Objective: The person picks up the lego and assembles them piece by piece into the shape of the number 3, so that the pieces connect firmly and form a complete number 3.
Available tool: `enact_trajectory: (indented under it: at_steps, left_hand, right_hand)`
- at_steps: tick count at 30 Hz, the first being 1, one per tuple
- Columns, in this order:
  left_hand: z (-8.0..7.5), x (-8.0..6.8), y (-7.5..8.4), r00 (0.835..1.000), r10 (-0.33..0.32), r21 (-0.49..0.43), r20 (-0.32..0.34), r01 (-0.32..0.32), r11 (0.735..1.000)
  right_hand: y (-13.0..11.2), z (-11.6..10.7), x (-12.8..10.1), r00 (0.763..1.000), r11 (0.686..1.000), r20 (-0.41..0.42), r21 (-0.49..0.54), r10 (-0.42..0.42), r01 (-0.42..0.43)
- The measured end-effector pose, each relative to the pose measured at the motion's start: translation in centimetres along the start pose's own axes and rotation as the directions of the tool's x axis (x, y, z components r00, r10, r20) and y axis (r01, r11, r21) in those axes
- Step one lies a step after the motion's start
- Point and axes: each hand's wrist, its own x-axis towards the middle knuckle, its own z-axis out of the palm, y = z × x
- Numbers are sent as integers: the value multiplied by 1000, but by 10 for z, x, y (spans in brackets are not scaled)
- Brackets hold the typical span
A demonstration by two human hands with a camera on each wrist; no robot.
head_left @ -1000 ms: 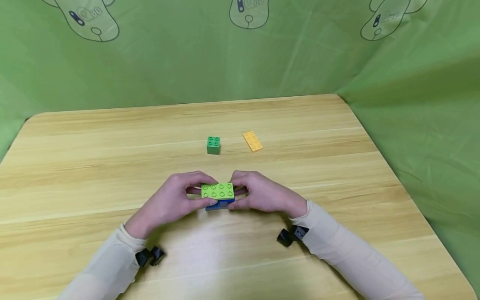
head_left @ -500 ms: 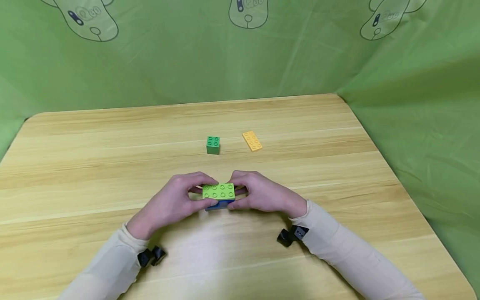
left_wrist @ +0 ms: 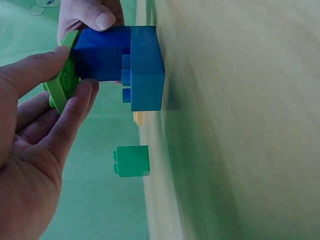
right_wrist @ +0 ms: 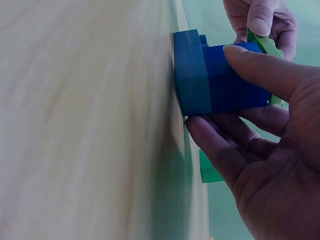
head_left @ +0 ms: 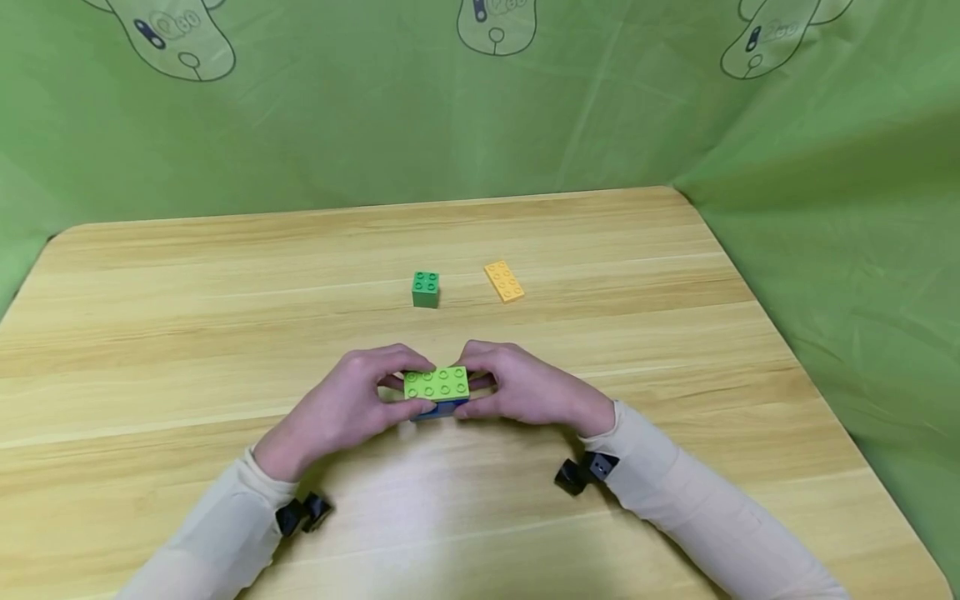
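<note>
stack: lime plate [head_left: 437, 382] on blue bricks [left_wrist: 130, 65], bench [head_left: 675, 350] centre | long axis left-right | left hand [head_left: 341, 408], right hand [head_left: 525, 392] each pinch an end, equally near | plate seating unclear

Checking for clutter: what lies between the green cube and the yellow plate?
Only bare table between green cube and yellow plate, in the head view.

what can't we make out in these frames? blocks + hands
- Head view: the blue bricks mostly hidden under the lime plate and between left hand and right hand; their count unreadable.
- Left wrist view: yellow plate reduced to a sliver behind the blue stack.
- Right wrist view: green brick partly hidden by the fingers; table blurred.
</note>
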Motion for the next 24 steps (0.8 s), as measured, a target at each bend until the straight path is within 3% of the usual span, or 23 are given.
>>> enact_trajectory:
  at_steps: [11,24]
  left_hand:
    - [-2,1,5,999,-39,26,26,39,999]
    - [-3,2,2,997,-68,-3,44,69,998]
  right_hand:
    - [-1,-3,-4,998,998,-12,0,-64,64]
    - [-3,-1,-4,1000,985,2,171,-20,20]
